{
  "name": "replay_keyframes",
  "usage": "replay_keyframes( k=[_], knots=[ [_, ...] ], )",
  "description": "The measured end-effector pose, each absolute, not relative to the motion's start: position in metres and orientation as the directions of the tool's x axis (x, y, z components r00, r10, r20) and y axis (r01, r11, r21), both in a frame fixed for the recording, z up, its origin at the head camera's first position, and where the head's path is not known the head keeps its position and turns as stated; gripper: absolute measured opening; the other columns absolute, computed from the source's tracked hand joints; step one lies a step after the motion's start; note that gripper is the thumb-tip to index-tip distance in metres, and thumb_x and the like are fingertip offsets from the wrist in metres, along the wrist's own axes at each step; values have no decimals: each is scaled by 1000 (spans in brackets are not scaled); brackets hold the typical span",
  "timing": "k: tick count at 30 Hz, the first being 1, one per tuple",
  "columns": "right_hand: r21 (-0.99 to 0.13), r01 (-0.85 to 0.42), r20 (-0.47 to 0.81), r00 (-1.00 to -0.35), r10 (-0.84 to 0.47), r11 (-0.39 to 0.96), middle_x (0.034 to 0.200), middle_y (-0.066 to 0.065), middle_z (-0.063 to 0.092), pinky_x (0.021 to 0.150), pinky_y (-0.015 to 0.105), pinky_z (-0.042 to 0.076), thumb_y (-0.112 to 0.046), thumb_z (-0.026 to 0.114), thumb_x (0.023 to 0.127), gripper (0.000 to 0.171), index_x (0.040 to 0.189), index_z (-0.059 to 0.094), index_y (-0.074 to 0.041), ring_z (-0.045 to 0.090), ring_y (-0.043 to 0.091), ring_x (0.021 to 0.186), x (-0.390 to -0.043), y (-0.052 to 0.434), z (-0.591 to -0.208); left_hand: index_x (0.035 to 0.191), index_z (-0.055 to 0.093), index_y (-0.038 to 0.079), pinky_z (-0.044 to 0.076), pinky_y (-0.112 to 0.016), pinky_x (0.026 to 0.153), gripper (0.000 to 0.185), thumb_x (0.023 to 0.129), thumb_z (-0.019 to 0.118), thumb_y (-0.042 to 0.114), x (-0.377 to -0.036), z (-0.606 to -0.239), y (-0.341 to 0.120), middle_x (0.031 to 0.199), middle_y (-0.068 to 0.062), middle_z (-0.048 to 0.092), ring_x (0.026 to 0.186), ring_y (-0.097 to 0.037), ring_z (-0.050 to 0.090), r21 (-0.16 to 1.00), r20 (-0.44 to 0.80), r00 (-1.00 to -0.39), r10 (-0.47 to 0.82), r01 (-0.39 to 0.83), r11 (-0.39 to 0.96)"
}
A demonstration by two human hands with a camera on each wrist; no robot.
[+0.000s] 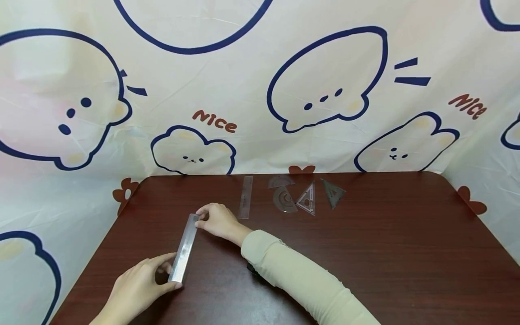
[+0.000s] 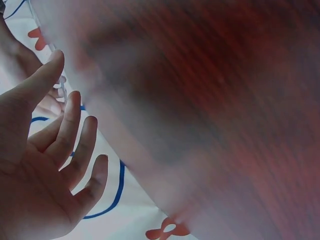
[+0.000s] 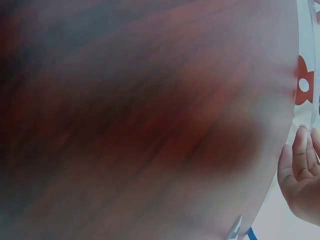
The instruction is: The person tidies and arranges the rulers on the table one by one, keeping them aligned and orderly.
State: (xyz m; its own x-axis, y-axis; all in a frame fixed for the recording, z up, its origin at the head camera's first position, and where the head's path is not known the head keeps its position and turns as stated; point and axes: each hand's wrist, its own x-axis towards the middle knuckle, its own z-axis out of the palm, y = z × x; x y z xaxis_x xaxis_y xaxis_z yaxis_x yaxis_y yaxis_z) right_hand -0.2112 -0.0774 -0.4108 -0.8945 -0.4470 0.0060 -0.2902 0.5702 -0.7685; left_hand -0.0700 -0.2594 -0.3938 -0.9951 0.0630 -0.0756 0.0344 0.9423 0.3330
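Note:
A shiny, pale ruler is held above the left part of the brown table, slanting away from the viewer. My left hand pinches its near end between thumb and fingers. At the far end, the right hand grips the ruler's corner with thumb and fingertips. In the left wrist view, the left hand has its fingers around the ruler's thin end. The right wrist view catches the right hand at its edge. Markings on the ruler cannot be read.
Toward the table's back edge lie a clear ruler, two protractors and two set squares. A patterned white cloth hangs behind and at the sides.

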Motion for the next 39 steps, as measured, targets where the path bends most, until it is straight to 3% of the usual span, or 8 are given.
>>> replay_keyframes(
  k=[19, 29, 39],
  knots=[
    [-668, -373, 27, -877, -480, 644, 92, -15, 62, 71, 14, 43, -28, 77, 88, 25, 112, 75, -20, 57, -3, 83, -193, -103, -419, 130, 64, 14, 43, -34, 63, 80, 65, 87, 54, -62, -406, -289, 89, 13, 62, 76, -7, 54, 312, -227, -974, 24, -49, 949],
    [-581, -412, -2, -862, -508, 702, 108, -16, 62, 81, 13, 44, -34, 77, 88, 38, 124, 70, -24, 58, -3, 99, -188, -112, -422, 131, 64, 11, 43, -36, 64, 83, 64, 87, 55, -61, -413, -298, 91, 12, 62, 80, -8, 55, 308, -245, -970, 4, -74, 949],
    [-546, -425, -29, -851, -524, 722, 110, -17, 61, 79, 14, 44, -35, 77, 87, 41, 126, 69, -24, 57, -5, 99, -189, -123, -419, 128, 65, 7, 44, -36, 66, 82, 65, 87, 54, -61, -416, -309, 91, 11, 62, 85, -11, 59, 297, -226, -974, 0, -69, 952]
  ],
)
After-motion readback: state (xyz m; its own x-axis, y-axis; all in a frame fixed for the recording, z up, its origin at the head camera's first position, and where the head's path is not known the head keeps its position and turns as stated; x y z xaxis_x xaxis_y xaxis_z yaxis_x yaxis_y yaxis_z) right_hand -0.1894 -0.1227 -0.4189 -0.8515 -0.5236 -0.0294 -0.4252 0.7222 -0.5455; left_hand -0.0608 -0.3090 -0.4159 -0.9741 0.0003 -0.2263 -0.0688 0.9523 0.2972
